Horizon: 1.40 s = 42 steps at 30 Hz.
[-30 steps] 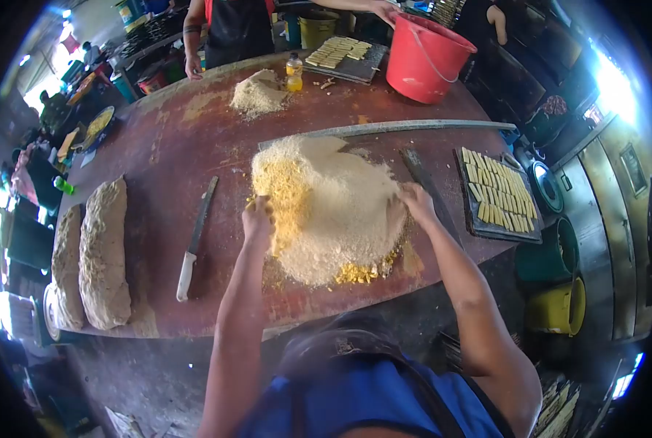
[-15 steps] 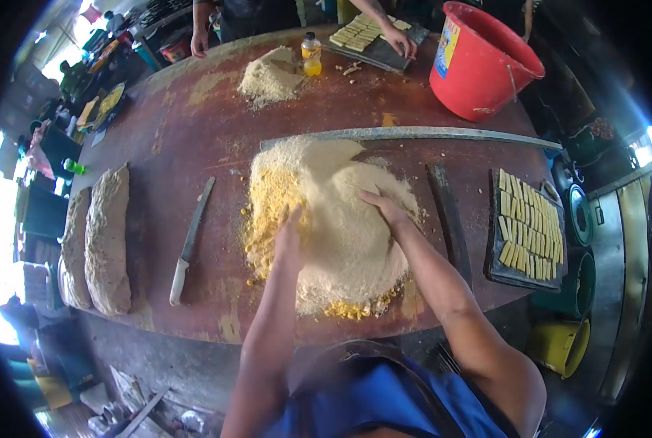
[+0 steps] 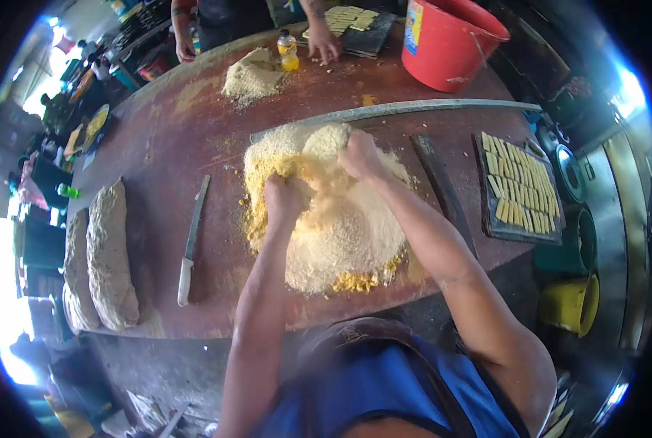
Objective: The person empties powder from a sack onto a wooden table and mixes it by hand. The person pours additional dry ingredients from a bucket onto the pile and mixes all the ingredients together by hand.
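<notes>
A broad heap of pale flour (image 3: 355,237) lies on the brown table, with yellow crumbly mixture (image 3: 267,166) along its left side and more at its near edge. Over the yellow part, my left hand (image 3: 283,196) is closed, with yellow crumbs at its fingers. My right hand (image 3: 360,155) is curled closed at the far right of the heap, against a pale mound of flour. Loose powder blurs the space between both hands. Their fingertips are partly hidden.
Left stand a white-handled knife (image 3: 194,241) and dough logs (image 3: 112,255). A metal bar (image 3: 399,108) crosses behind the heap. Right are a dark strip (image 3: 442,190) and a tray of dough sticks (image 3: 521,182). Beyond are a red bucket (image 3: 446,47), a bottle (image 3: 288,51) and a co-worker's hand (image 3: 324,45).
My hands have gone from lying open on the heap to closed, lifting and stirring the flour mixture, the right one farther away. The co-worker's hand has moved left towards the bottle.
</notes>
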{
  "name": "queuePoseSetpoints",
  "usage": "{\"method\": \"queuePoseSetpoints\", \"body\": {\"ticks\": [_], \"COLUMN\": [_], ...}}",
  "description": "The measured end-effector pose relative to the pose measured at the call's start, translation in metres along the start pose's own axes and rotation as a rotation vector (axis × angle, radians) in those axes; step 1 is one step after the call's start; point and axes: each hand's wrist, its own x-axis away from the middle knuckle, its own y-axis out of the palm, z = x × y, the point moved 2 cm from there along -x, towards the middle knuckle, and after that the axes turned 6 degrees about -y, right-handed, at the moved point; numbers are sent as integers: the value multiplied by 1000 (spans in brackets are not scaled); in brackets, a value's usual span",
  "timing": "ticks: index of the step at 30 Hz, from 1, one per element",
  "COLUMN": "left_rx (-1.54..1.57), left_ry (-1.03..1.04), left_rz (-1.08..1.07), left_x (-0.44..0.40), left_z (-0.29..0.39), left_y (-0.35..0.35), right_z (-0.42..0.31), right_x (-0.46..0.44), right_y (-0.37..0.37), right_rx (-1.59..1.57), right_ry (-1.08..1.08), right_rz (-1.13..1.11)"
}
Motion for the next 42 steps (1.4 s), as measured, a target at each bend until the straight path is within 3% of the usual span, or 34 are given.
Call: {"method": "queuePoseSetpoints", "body": {"ticks": [1,2,3,5,6,10,11,12,13,15,16,19,21,22,23,24,26,27,29,30,31,33,34,35,36,38,40,41,42], "left_rx": [27,17,10,-200,-175,115,236,354,361,594,594,837,791,905,905,930,1000,1002,554,513,469,121,88,86,115,119,-442,-706,-91], "left_ry": [-23,35,94,-47,-55,26,-125,-280,-286,-496,-496,-770,-731,-546,-549,-534,-502,-517,-328,-310,-294,-129,-78,-87,-122,-273,-405,-398,-465], "left_rz": [-16,-59,-101,-29,-153,-82,-141,-203,-205,-346,-343,-330,-477,-398,-380,-442,-554,-526,-285,-206,-126,-102,88,96,361,455,130,-42,-53], "left_x": [-4,-21,-38,-3,-5,33,50,59,61,63,68,57,14,4,-9,-12,-14,-18,-29,-15,-1,16,32,28,20,25,24,24,38], "left_z": [-6,-25,-45,-31,-46,-102,-109,-113,-116,-120,-106,-79,-97,-96,-101,-92,-85,-90,-104,-86,-66,-37,-24,-39,-66,-80,-97,-106,-108], "left_y": [-3,-4,-4,-27,-39,-89,-95,-96,-87,-55,-46,-20,5,23,30,34,39,39,36,31,26,16,13,17,15,-9,-33,-44,-47], "right_z": [-5,-4,-9,-13,-12,49,76,53,24,48,44,1,25,29,36,37,4,-5,-14,-11,-3,2,4,9,15,48,79,111,144], "right_x": [3,6,17,45,60,165,195,209,217,218,212,162,143,130,119,106,82,71,44,37,33,28,26,24,24,17,6,9,13], "right_y": [-5,-5,-7,-11,-23,-66,-60,-61,-61,-26,-12,3,23,32,42,46,18,5,-10,-10,-5,0,-3,-7,-12,-26,-50,-42,-34], "right_rx": [9,-63,-49,-26,-26,-112,-136,-539,-951,-1069,-1196,-1191,-1294,-1399,-1409,-1168,-868,-880,-364,-300,-318,-208,-220,-226,-228,-126,13,-147,-302], "right_ry": [-24,367,368,186,242,533,602,853,1098,1105,1113,1027,940,859,864,983,974,987,287,152,157,-121,-118,58,236,175,109,78,28], "right_rz": [119,-158,-145,-221,-166,84,149,133,115,187,267,176,104,40,26,85,-4,-28,-287,-330,-347,-228,-240,-398,-551,-496,-516,-377,-248]}}
